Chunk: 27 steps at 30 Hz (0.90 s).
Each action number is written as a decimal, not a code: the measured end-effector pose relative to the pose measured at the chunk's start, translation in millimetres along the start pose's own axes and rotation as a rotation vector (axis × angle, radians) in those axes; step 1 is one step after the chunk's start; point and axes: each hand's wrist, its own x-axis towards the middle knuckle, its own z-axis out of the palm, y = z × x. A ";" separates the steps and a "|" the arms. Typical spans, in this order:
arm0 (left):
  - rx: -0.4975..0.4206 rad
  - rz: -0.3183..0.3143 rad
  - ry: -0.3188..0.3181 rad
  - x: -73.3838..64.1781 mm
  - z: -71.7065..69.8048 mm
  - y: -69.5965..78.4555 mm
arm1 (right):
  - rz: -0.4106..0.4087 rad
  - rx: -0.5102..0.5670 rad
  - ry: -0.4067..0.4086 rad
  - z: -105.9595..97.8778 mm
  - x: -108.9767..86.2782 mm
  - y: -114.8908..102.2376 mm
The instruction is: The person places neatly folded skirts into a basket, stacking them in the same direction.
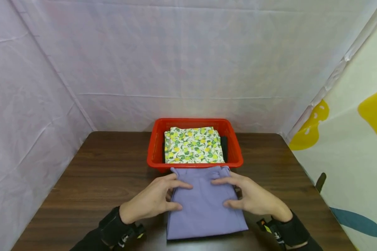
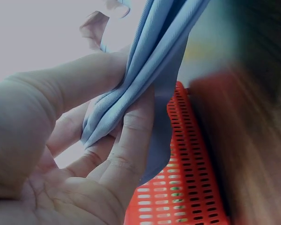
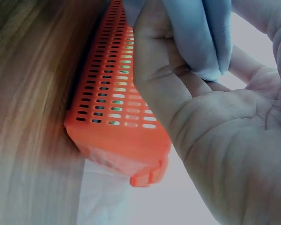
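A folded lavender garment [image 1: 207,209] lies between both hands, its far edge at the front of a red basket [image 1: 237,153]. My left hand [image 1: 155,200] grips its left side, thumb on top and fingers beneath. In the left wrist view, the layered folds [image 2: 126,98] sit between the thumb and fingers. My right hand [image 1: 256,195] holds the right side the same way, and the right wrist view shows folded layers [image 3: 196,37] within its grasp. Inside the basket lies a folded white cloth with a lemon print [image 1: 193,146].
Something black [image 1: 224,148] shows beside the lemon-print cloth in the basket. Everything stands on a dark wooden table [image 1: 113,167]. A white sheet [image 1: 188,69] hangs behind the table, and a sheet with yellow shapes [image 1: 348,157] hangs at the right.
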 end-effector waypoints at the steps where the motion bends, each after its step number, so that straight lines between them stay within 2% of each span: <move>1: -0.001 0.004 0.004 0.0 -1.6 0.9 | -0.002 0.007 0.004 -1.9 0.2 -1.0; 8: 0.020 0.049 0.037 1.5 -11.0 8.4 | 0.008 0.071 0.011 -16.5 -0.9 -6.5; 14: 0.009 0.088 0.103 4.2 -21.0 14.2 | -0.067 0.101 0.065 -29.4 1.1 -6.4; 18: 0.011 0.094 0.124 6.8 -29.3 16.7 | -0.079 0.129 0.061 -36.7 6.4 -7.0; 23: 0.038 0.097 0.152 13.8 -41.6 18.6 | -0.082 0.108 0.073 -47.5 17.9 -10.0; 27: 0.087 0.109 0.181 21.2 -52.3 16.9 | -0.080 0.042 0.092 -56.7 30.2 -11.7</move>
